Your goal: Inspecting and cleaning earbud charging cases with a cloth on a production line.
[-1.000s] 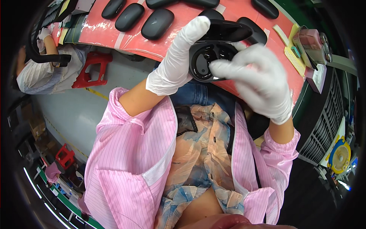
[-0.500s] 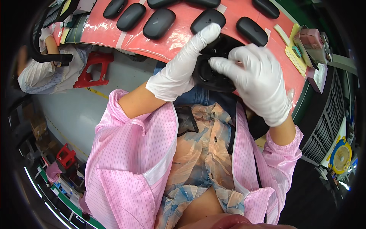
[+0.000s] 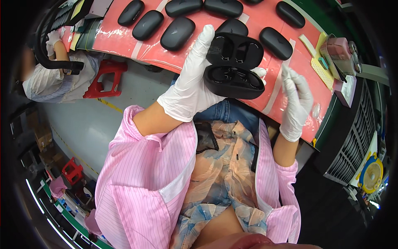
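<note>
Above the pink-red work mat (image 3: 265,25), an open black earbud charging case (image 3: 234,66) is held up with its hinged lid swung back, both moulded wells facing the camera and apparently empty. The left hand (image 3: 191,87), in a white glove, grasps the case from its left side, fingers extended along the lid's edge and the base resting against the palm. The right hand (image 3: 295,101), also gloved, is released and holds nothing; its fingers are loosely spread just right of the case, not touching it. To inspect the case well, it should be kept level and tilted toward the light so both wells and the hinge can be checked, with the gloved fingers clear of the cavities; the grip looks one-sided, so the free hand would best steady the base. On the mat beyond lie several closed black cases (image 3: 177,33) in rows, well apart from the held one. A pink tape dispenser (image 3: 338,52) sits at the mat's right end. At far left, another person (image 3: 49,79) works, seated at the same bench.
</note>
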The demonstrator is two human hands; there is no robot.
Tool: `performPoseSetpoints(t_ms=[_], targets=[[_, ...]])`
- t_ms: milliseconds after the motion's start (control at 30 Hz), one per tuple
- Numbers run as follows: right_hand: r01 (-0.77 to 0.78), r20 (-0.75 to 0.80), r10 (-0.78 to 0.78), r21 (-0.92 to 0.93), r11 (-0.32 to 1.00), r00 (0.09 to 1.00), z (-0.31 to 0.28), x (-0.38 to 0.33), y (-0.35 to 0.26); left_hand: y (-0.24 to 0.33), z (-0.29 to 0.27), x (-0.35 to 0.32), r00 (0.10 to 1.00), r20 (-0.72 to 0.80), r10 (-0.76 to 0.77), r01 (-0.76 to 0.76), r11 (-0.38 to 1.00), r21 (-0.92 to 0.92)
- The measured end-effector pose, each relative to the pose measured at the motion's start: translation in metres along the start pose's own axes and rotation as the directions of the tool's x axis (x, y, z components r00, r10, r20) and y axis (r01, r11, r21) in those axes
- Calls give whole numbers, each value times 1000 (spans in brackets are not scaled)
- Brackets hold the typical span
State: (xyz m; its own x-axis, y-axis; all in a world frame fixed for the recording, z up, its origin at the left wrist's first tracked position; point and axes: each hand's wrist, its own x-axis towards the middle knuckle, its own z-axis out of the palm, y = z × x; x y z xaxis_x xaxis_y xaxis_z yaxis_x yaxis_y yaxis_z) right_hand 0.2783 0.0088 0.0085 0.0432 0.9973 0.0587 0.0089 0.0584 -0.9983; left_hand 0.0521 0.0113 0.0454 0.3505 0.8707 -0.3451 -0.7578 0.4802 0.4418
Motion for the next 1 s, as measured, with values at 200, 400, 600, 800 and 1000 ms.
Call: performPoseSetpoints(t_ms=[200, 400, 600, 800, 1000], targets=[[-31, -65, 35, 60, 998, 997, 7, -5, 14, -2, 5, 2, 1000, 21, -12, 13, 999, -41], [713, 563, -438, -532, 457, 701, 21, 34, -49, -6, 15, 0, 995, -44, -94, 97, 994, 58], [561, 567, -182, -618, 551, 803, -28, 47, -55, -11, -1, -3, 994, -83, -70, 82, 986, 144], [351, 314, -193, -596, 722, 930, -44, 29, -26, -11, -2, 5, 984, -70, -162, 166, 984, 63], [303, 209, -221, -614, 728, 953, -49, 21, -14, -15, -3, 11, 969, -60, -240, 238, 971, -30]])
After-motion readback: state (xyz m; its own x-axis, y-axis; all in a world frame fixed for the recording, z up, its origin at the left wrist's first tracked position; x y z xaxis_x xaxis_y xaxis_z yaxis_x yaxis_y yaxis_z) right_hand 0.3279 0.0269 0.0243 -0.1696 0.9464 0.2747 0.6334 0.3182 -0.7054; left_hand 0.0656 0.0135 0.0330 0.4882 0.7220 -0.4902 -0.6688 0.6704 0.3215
